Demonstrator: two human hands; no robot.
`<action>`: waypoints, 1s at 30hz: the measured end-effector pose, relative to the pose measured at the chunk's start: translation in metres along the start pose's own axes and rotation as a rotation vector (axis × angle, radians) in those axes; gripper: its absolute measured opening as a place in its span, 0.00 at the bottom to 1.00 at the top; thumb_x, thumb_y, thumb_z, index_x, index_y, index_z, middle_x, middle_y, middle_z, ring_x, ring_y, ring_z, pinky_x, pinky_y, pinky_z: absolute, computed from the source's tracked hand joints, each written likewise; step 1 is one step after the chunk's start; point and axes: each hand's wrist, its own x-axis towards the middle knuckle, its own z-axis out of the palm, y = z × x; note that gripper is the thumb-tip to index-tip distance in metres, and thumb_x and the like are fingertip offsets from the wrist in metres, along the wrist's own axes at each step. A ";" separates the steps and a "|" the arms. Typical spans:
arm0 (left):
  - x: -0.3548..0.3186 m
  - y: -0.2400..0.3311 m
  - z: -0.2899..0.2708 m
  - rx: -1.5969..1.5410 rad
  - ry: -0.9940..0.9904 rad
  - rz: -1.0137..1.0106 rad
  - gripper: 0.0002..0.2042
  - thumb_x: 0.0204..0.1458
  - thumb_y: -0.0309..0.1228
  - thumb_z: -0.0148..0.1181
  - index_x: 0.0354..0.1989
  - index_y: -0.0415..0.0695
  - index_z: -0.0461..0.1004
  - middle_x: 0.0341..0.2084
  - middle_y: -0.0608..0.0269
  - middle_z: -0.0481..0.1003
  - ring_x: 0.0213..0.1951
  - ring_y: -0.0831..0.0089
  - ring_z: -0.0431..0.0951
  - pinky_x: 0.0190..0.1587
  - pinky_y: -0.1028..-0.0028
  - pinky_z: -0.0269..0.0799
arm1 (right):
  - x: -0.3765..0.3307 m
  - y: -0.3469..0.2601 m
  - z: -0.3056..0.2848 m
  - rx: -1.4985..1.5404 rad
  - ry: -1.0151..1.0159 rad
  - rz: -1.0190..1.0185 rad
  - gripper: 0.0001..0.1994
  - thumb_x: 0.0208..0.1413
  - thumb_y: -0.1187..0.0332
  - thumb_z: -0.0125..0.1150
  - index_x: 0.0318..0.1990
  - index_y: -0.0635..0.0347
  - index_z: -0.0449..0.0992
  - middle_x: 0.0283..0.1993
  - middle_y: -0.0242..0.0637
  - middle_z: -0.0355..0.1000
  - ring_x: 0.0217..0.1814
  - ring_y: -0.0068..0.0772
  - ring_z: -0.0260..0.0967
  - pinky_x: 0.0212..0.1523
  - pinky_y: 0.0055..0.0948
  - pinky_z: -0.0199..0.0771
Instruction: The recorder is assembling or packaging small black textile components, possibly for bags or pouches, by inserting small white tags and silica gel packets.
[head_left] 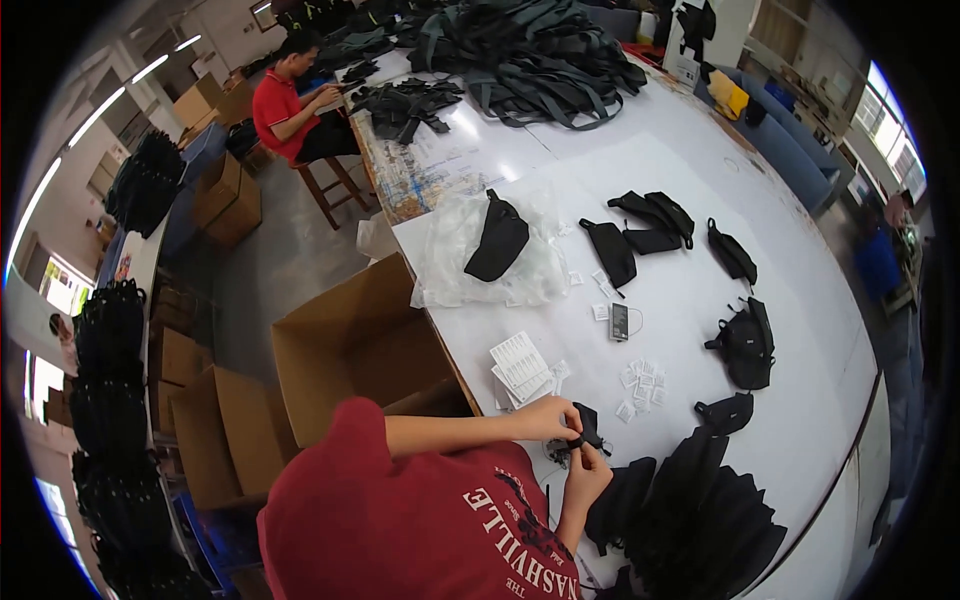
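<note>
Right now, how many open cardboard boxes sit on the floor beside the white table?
2. A large box stands against the table edge, and a second box sits just left of it. Other boxes farther back look closed, and more may be hidden.

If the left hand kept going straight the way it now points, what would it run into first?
The left hand points right, already touching the small black pouch held with the right hand. Beyond that, probably the black bag, though depth is unclear.

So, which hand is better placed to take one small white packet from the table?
Probably the left hand: it is nearer the small white packets, though both hands hold the black piece.
</note>
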 end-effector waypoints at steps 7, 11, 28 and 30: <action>-0.016 0.024 0.012 -0.230 0.244 -0.070 0.06 0.49 0.31 0.62 0.31 0.41 0.76 0.26 0.70 0.74 0.26 0.82 0.67 0.30 0.80 0.64 | 0.001 -0.002 -0.017 0.385 -0.061 0.072 0.06 0.58 0.71 0.55 0.41 0.63 0.71 0.26 0.22 0.63 0.25 0.12 0.55 0.24 0.15 0.54; -0.022 0.050 -0.003 -0.740 0.292 -0.036 0.06 0.54 0.30 0.58 0.34 0.40 0.73 0.23 0.70 0.72 0.25 0.84 0.68 0.28 0.82 0.63 | 0.001 -0.018 -0.039 0.649 -0.111 0.114 0.06 0.55 0.79 0.55 0.38 0.61 0.67 0.30 0.28 0.64 0.31 0.18 0.62 0.35 0.18 0.62; -0.013 0.090 0.001 -0.390 -0.298 -0.157 0.04 0.52 0.27 0.58 0.30 0.40 0.73 0.12 0.80 0.57 0.18 0.90 0.53 0.22 0.83 0.46 | -0.014 -0.026 -0.055 0.840 -0.058 0.067 0.05 0.60 0.74 0.52 0.42 0.61 0.65 0.24 0.27 0.63 0.22 0.15 0.54 0.24 0.16 0.52; -0.014 0.089 0.002 -0.417 -0.331 -0.182 0.04 0.52 0.27 0.58 0.29 0.40 0.72 0.12 0.81 0.55 0.17 0.90 0.51 0.22 0.82 0.45 | -0.015 -0.031 -0.053 0.879 -0.069 0.087 0.04 0.61 0.72 0.50 0.42 0.61 0.65 0.27 0.27 0.63 0.24 0.15 0.53 0.25 0.16 0.52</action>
